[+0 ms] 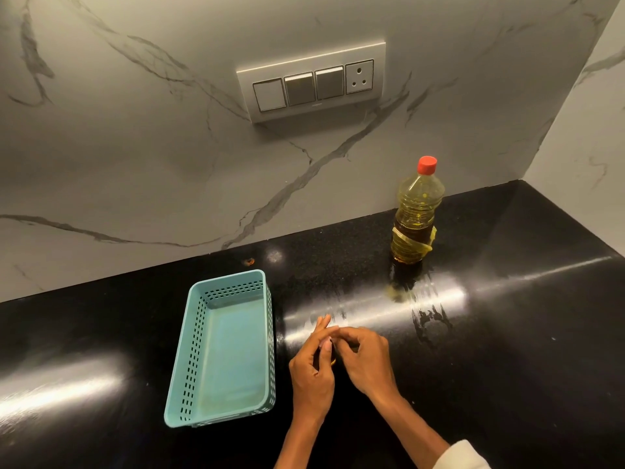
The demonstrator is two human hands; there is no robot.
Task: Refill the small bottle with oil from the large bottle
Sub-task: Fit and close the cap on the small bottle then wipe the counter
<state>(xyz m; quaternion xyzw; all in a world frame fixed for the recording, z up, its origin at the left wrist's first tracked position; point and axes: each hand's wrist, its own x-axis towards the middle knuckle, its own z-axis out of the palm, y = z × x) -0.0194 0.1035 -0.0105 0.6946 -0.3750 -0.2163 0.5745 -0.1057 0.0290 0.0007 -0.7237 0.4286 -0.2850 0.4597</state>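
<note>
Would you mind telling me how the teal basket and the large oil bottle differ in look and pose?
The teal basket is low, opaque and perforated along its walls; the large oil bottle is tall, clear and shows yellow oil. The basket is open-topped with nothing visible in it; the bottle is closed with a red cap. The basket lies near the hands; the bottle stands by the wall. Both rest on the black counter.

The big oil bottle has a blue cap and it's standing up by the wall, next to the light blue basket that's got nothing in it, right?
Almost. The cap is red, not blue, as the head view shows. The rest holds: the big oil bottle stands upright near the wall, and the light blue basket to its left has nothing in it.
</note>
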